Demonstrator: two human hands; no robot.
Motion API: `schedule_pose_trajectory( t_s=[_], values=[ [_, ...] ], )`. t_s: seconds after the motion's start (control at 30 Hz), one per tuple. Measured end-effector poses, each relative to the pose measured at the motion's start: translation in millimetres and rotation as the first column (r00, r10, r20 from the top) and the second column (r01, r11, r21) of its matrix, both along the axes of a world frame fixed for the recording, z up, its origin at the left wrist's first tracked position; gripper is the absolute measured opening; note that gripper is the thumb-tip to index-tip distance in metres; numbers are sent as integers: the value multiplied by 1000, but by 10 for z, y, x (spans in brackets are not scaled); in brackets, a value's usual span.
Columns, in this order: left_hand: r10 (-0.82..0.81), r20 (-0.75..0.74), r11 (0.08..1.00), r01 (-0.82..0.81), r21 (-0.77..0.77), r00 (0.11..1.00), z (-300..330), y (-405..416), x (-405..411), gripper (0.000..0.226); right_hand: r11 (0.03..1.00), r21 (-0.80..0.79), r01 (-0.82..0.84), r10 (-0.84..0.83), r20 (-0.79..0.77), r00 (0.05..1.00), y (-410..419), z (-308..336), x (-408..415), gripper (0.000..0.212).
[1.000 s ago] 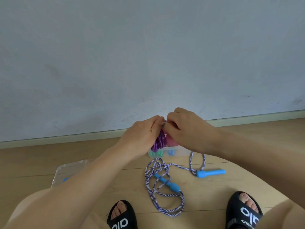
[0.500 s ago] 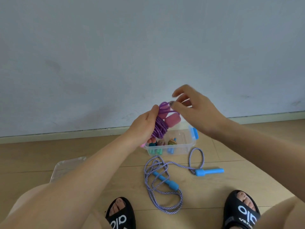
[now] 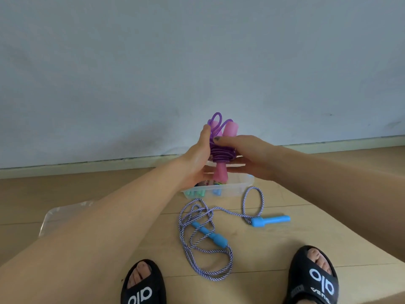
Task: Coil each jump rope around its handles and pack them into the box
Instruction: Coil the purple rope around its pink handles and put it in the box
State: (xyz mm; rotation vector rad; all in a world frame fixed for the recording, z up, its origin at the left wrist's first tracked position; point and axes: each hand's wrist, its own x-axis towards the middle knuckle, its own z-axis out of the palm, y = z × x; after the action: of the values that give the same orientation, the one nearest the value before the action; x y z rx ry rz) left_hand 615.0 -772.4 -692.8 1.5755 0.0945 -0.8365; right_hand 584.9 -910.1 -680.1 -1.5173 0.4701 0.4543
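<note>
Right hand (image 3: 245,159) has closed back onto the purple rope bundle (image 3: 221,153); left hand (image 3: 197,159) grips it too. Coil finished, box (image 3: 238,189) waits at 6 o'clock

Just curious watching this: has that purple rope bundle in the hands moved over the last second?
Yes. The purple rope bundle has risen from just above the clear box and been turned upright.

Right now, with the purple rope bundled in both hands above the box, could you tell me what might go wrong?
A loose loop sticks up above the pink handles, so the purple coil could unwind once the left hand or right hand lets go. The clear box already holds other handles, so the bundle may sit proud. The striped rope sprawls near the sandals, a snag risk.
</note>
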Motion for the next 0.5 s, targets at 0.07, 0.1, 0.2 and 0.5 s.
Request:
schedule_pose_trajectory(
  t_s=[0.07,0.1,0.2,0.5],
  values=[
    [-64,72,978,48,203,995,-242,-8,169,69,996,-28,87,-88,-40,995,-87,-234,211,43],
    [-127,127,941,79,328,984,-391,-3,257,68,988,-76,134,-139,-71,988,-129,-362,314,43],
    [-414,185,766,230,601,891,-879,72,429,58,954,-266,139,-169,-92,981,-265,-811,621,29],
    [-952,56,162,341,926,300,-1775,74,656,23,727,-676,-119,-16,-190,982,-308,-2166,1167,65]
  ],
)
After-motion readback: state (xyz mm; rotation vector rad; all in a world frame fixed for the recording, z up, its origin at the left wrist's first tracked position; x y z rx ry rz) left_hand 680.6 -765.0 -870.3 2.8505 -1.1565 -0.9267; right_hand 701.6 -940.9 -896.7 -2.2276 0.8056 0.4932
